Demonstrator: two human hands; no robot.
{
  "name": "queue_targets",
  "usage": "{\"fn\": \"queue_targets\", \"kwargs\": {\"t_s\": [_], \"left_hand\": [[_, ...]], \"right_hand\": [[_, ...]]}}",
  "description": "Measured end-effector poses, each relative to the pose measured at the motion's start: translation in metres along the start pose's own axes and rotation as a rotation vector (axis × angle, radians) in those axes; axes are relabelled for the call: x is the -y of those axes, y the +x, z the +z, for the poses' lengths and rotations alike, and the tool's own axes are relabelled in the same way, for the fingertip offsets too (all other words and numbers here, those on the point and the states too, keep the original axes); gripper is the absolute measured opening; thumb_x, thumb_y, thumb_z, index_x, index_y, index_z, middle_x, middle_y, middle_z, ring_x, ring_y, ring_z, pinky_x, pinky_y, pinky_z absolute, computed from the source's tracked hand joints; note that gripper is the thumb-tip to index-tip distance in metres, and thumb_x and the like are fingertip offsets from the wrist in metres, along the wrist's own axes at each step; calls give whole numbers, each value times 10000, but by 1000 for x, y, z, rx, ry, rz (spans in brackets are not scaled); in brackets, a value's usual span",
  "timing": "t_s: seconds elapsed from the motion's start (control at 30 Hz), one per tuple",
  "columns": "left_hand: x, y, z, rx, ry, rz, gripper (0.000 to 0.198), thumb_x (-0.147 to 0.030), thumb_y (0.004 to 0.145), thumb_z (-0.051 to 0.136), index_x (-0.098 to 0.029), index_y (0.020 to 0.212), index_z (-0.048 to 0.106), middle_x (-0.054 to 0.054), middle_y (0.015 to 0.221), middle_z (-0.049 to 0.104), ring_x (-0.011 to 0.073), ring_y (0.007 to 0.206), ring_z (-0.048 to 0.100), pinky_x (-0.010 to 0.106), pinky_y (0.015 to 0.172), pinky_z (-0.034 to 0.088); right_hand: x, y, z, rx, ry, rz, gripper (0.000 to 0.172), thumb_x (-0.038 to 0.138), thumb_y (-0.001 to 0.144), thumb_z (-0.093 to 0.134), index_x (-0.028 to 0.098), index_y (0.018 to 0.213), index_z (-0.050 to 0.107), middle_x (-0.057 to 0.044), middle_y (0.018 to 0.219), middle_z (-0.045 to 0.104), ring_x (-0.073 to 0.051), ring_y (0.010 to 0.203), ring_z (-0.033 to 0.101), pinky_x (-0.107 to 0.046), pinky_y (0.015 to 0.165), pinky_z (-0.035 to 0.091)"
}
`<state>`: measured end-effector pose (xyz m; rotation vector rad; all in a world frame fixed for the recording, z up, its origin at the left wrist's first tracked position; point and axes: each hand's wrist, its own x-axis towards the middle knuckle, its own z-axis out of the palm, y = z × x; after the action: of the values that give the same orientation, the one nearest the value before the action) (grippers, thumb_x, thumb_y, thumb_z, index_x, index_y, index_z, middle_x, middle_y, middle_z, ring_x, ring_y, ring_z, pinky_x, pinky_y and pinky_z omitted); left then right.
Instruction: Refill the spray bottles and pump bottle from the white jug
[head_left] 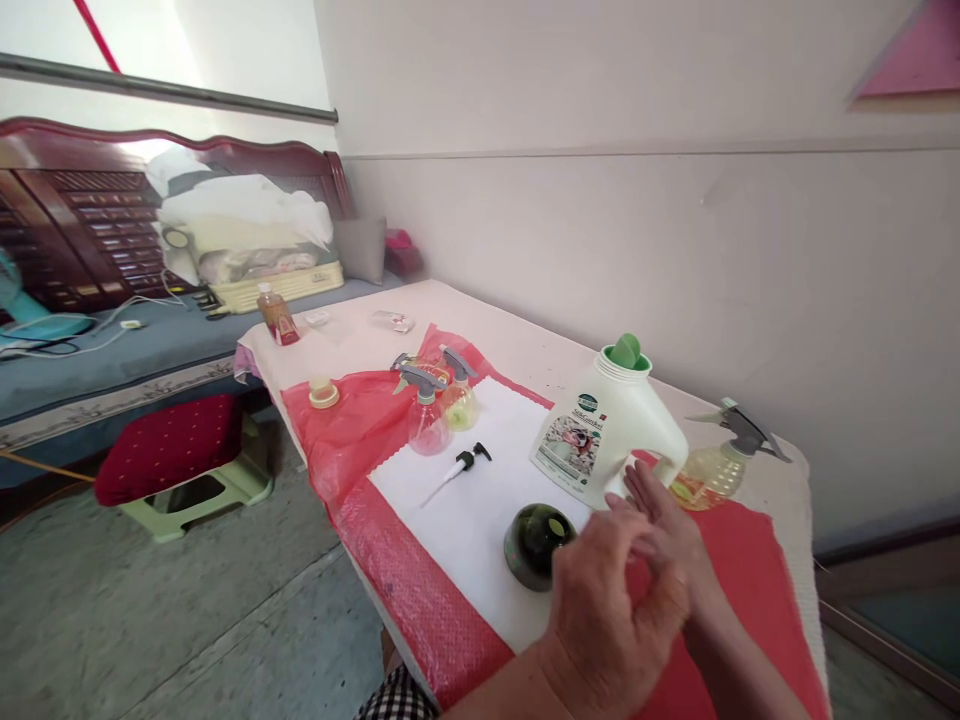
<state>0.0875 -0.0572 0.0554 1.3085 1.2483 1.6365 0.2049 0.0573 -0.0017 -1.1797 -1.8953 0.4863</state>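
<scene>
My left hand is raised over the near side of the table, its fingers curled; whatever they may hold is hidden. Just behind it, my right hand has its fingers stretched out, partly covered by the left. A round dark green bottle stands on a white sheet, close to my left hand. Behind my right hand is a large white jug with a floral label and a green scoop-like piece in its mouth. A black-and-white pump dispenser lies on the sheet.
Pink and yellowish spray bottles stand behind the pump. Another spray bottle is at the right, a cream lid on red plastic. A brown bottle stands far left; a red-topped stool is beside the table.
</scene>
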Motion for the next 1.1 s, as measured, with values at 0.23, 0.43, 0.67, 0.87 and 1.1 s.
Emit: {"fn": "queue_targets", "kwargs": {"t_s": [0.23,0.43,0.67,0.87,1.1], "left_hand": [[31,58,-69,-229,692,-206,246,-301,925,434,-191,1099,569,74,1086,650,174,950,619,287,849,461],[68,78,-117,-59,1197,-530,271,-248,846,516,-151,1095,558,169,1161,605,300,1094,577,387,850,438],[94,75,-109,7,1342,-630,256,-256,881,441,-156,1080,567,164,1081,662,288,1022,633,369,817,442],[94,77,-107,-45,1349,-630,204,-253,868,453,-163,936,624,174,998,698,303,951,659,377,763,457],[35,68,-86,-195,1166,-280,290,-416,931,355,-214,943,564,27,837,649,170,777,605,266,702,439]], "right_hand": [[14,-56,-29,37,452,648,581,487,687,733,201,1180,624,-114,1186,699,-319,1155,616,-438,955,538],[11,-61,-31,36,504,657,475,486,632,758,204,1010,705,-101,1065,747,-329,1078,658,-457,935,544],[22,-57,-35,-3,646,657,451,501,581,793,214,923,732,-107,979,765,-318,1003,688,-461,888,563],[23,-58,-29,28,703,633,442,519,570,799,221,891,738,-108,922,773,-316,929,709,-473,846,568],[32,-58,-32,-14,763,568,366,511,623,778,224,848,745,-67,816,760,-232,743,684,-377,714,550]]}}
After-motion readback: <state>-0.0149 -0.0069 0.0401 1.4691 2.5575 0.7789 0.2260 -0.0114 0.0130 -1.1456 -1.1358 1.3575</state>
